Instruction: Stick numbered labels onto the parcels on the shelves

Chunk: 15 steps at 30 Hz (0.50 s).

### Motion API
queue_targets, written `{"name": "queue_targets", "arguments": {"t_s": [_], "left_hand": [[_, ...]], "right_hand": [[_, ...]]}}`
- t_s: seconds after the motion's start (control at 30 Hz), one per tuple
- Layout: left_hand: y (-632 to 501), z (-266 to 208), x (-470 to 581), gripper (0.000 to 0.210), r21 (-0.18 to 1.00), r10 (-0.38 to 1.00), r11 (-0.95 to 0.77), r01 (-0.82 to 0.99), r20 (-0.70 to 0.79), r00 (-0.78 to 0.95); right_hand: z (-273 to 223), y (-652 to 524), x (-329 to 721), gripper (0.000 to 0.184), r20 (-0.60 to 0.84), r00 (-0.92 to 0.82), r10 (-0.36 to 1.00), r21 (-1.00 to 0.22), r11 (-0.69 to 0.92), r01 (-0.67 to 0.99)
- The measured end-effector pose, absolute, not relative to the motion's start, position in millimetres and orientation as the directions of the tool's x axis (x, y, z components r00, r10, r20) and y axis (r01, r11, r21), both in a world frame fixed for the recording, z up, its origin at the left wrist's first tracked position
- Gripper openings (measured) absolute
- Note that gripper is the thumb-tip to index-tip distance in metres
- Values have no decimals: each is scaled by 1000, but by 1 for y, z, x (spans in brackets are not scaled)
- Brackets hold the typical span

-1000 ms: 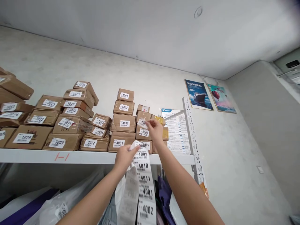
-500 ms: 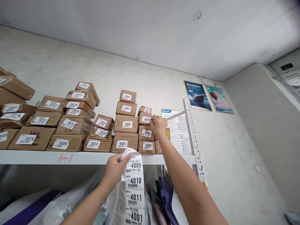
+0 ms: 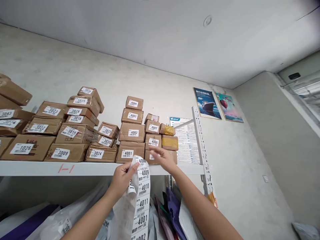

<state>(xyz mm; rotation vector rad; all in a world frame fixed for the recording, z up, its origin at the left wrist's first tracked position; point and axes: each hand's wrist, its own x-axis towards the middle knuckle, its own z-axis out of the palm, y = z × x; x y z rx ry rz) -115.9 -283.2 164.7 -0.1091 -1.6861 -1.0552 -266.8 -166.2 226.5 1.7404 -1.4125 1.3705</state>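
My left hand [image 3: 123, 178] pinches the top of a long strip of white number labels [image 3: 142, 201], which hangs down below the shelf edge. The top label reads 4008, followed by 4009, 4010 and 4011. My right hand [image 3: 163, 159] is to the right of the strip's top, fingers apart and pointing left, holding nothing I can see. It covers part of the lowest box in the column behind it. In that column a box labelled 4007 [image 3: 153, 127] sits on the box labelled 4006 [image 3: 153, 141]. On top lies a small box [image 3: 151, 118] with a white and red sticker.
A white metal shelf [image 3: 92, 168] carries several stacked cardboard boxes [image 3: 130, 132] with number labels. Boxes with yellow tape [image 3: 170, 142] stand at the right end beside the perforated upright [image 3: 200, 140]. Bagged parcels [image 3: 173, 210] fill the level below. Posters [image 3: 207, 102] hang on the wall.
My right hand has come down and left from the 4007 box toward the label strip, uncovering the yellow-taped boxes. My left hand keeps its hold on the strip.
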Motion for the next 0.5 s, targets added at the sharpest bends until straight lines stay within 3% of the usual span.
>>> {"name": "queue_targets", "arguments": {"t_s": [0.07,0.17,0.33,0.5], "left_hand": [[-282,167,-118,44,542,-354,620,567,839,-414],[-278,172,-119,41,574,-318,595,562,811,-491],[-271,178,-123,41,646,-313,519,560,753,-578],[-273,180,-133,41,679,-341,435,591,732,-590]], "right_hand": [[216,-167,-258,30,818,-94,-567,-404,-451,-796],[207,-171,-254,31,799,-214,-562,-538,-508,-673],[206,-168,-254,41,721,-318,-616,-677,-528,-512],[206,-163,-251,44,710,-318,-628,-694,-547,-468]]}}
